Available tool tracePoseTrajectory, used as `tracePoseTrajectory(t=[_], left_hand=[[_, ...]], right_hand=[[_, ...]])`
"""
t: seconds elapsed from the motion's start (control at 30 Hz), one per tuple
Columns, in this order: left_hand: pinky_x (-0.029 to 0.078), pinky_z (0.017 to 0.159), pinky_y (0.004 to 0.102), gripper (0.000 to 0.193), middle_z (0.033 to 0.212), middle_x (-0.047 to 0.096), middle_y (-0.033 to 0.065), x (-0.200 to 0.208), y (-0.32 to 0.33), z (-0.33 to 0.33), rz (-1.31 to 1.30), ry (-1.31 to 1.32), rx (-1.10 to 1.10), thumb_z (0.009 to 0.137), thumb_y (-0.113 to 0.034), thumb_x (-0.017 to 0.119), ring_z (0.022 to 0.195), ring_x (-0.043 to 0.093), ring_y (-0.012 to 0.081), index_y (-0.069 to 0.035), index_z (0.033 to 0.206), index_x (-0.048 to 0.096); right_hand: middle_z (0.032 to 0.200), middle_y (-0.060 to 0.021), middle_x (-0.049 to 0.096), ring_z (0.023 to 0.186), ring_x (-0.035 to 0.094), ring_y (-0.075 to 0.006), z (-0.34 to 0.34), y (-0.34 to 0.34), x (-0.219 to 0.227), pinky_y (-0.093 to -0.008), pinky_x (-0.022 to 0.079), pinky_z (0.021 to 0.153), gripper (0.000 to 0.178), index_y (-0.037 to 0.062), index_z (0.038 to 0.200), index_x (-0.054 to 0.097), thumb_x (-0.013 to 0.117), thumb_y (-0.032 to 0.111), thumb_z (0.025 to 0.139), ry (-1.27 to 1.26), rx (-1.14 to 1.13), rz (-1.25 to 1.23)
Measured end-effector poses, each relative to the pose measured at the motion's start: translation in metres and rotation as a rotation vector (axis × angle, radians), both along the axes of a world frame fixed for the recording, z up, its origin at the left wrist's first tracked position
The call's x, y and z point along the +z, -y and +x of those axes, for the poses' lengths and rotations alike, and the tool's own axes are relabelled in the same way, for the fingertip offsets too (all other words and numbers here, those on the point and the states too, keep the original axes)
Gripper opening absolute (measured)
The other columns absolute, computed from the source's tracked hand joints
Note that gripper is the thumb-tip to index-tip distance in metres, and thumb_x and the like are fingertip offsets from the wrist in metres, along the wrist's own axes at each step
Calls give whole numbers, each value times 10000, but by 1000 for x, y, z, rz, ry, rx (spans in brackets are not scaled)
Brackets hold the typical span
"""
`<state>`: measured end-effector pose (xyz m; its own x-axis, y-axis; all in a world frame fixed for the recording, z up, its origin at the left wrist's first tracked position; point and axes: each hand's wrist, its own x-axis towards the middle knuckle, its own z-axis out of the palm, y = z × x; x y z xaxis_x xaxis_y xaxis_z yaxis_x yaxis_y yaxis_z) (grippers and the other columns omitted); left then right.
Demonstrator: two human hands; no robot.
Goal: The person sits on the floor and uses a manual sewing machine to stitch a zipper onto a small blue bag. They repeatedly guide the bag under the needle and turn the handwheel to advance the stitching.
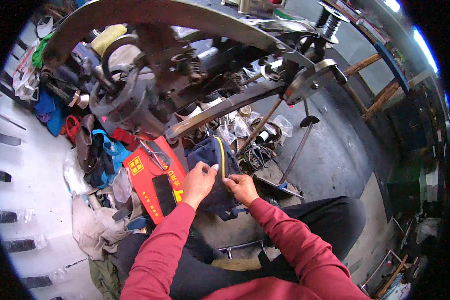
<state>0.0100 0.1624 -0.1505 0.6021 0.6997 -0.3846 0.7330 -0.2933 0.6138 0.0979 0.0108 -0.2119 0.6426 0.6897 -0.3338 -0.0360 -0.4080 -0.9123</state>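
Observation:
A dark navy cloth piece [205, 154], which looks like a bag, lies over my lap in front of me. A narrow yellow strip [221, 152] curves down along it. At the strip's lower end, my right hand [242, 188] is closed, thumb and forefinger pinching it. My left hand [200, 181] is over the cloth just left of the strip, fingers bent and thumb close to the forefinger. Whatever that pinch holds is too small to make out. Scissors [155, 156] and a dark flat rectangular piece [164, 194] rest on a red box [147, 182] beside my left hand.
A heavy old sewing machine [185, 75] on a metal stand fills the space ahead. A thread spool [331, 24] tops its right side. Cloth and bags [102, 220] pile up at the left. A coiled black cable [259, 157] lies beyond my right hand.

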Motion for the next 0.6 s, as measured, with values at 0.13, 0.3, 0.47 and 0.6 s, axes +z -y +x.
tracePoseTrajectory(t=[0.13, 0.3, 0.47, 0.6], left_hand=[[504, 892, 468, 652, 1127, 683, 253, -24, 5, 13, -38, -136, -108, 864, -613, 609, 1080, 642, 417, 3, 1065, 678], [511, 833, 481, 419, 950, 706, 253, -42, 2, 9, -88, -32, -21, 864, -384, 654, 952, 682, 407, 14, 983, 707], [465, 675, 413, 285, 779, 685, 176, -36, -10, -18, -179, 197, 254, 897, -237, 645, 721, 658, 261, 39, 952, 689], [384, 613, 295, 191, 755, 571, -35, -9, -26, -41, -393, 427, 512, 929, -154, 631, 678, 483, 85, 23, 935, 701]], right_hand=[[756, -185, 698, 657, 650, -230, -2, 3, 10, -386, 512, 674, 303, -19, 977, 729, 670, 276, 936, 58, 84, -37], [763, -166, 710, 685, 658, -189, 2, 6, 8, -364, 517, 684, 299, -10, 990, 741, 674, 277, 936, -70, 43, -73], [864, -98, 705, 694, 676, -193, 53, 22, -2, -340, 565, 663, 281, 16, 944, 672, 525, 241, 1025, -558, -590, 274], [922, -147, 701, 697, 643, -221, 114, 48, -15, -374, 538, 648, 267, -7, 1055, 618, 511, 237, 1029, -433, -952, 390]])
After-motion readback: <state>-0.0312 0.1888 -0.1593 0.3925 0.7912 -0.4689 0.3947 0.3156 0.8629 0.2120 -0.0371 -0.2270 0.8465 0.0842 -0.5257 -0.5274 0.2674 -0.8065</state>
